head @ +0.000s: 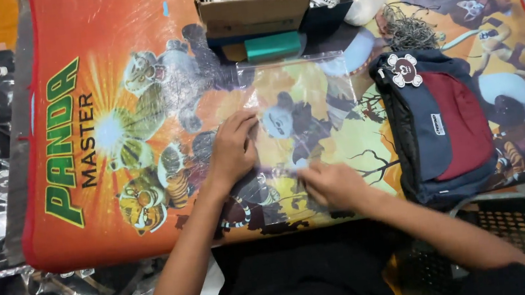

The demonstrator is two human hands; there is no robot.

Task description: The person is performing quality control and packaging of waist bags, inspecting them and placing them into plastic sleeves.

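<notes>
Left hand [233,149] laid palm down, fingers spread slightly and pointing up and right, forearm reaching in from below. Right hand [331,184] lower and close beside, palm down, fingers pointing left, forearm angled in from the lower right.

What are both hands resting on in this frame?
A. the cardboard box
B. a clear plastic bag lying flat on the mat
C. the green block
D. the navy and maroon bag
B: the left hand and right hand press on the clear plastic bag, apart from the navy and maroon bag.
</notes>
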